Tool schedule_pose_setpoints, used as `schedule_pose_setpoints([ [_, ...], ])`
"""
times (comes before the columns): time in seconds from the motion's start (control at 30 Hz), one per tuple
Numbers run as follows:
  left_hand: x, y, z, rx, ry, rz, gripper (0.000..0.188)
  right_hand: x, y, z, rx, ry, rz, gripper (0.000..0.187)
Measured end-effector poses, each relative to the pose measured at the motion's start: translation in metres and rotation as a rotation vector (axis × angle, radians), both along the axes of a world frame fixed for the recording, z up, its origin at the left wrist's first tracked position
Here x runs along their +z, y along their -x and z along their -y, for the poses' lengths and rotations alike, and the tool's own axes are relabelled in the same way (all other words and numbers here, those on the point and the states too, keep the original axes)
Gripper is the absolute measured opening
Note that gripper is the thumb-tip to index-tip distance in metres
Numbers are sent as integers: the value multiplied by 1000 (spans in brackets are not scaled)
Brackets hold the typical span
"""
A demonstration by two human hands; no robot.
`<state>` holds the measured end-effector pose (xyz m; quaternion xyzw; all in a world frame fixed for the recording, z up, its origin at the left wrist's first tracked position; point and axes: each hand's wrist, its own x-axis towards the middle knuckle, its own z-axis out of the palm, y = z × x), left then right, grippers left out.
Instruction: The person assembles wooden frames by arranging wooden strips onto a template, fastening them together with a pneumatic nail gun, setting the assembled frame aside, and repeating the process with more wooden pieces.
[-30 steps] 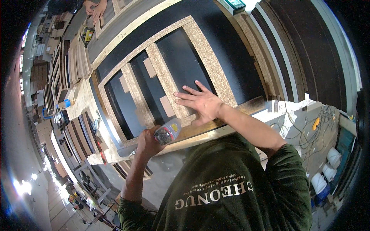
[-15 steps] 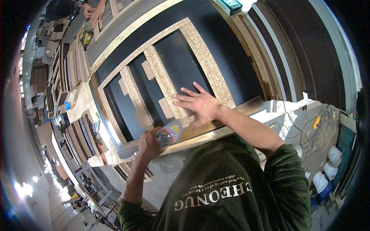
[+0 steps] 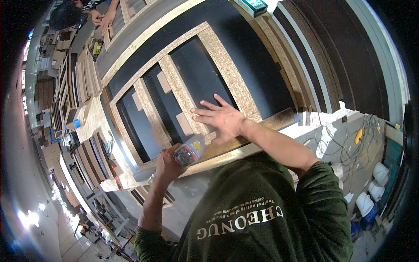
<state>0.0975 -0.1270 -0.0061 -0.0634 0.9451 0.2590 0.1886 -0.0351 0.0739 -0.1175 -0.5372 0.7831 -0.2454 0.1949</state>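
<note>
A ladder-like frame of chipboard strips [image 3: 223,65] lies on a dark panel [image 3: 266,65] on the workbench. My left hand [image 3: 168,162] is wrapped round a grey power tool [image 3: 190,151] with red trim and a yellow label, at the frame's near edge. Its exact kind and its tip cannot be made out. With fingers spread, my right hand [image 3: 227,122] rests on the near end of a cross strip [image 3: 178,87], to the right of the tool. Small pinkish-brown blocks [image 3: 163,82] sit against the cross strips.
Across the bench, another person's hands [image 3: 104,19] rest by a similar wooden frame, near a yellow-and-black tool [image 3: 96,47]. A green box [image 3: 252,6] stands at the far right, beside stacked dark boards [image 3: 325,48]. Cables [image 3: 369,131] and white buckets [image 3: 365,204] are on the floor.
The whole view has shifted slightly. My right hand stays spread on the strip, and the tool stays in my left hand at the frame's near edge.
</note>
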Motion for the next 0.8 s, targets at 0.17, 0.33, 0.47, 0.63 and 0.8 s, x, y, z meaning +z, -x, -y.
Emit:
schedule_pose_setpoints([
  [0.17, 3, 4, -7, 30, 37, 64, 35, -2, -2, 2, 12, -24, 12, 91],
  [0.33, -14, 0, -1, -118, 125, -74, 38, 1, 1, -6, -4, -26, -15, 94],
  [0.47, -8, -13, 12, 10, -105, -99, 45, 10, -3, -18, -47, -17, -46, 96],
  [0.63, 17, -16, -7, 192, -255, -23, 46, 29, 18, -115, -319, -108, -1, 104],
  [0.8, 0, 1, -42, 132, -205, -24, 51, 12, 32, -143, -258, 31, 30, 91],
])
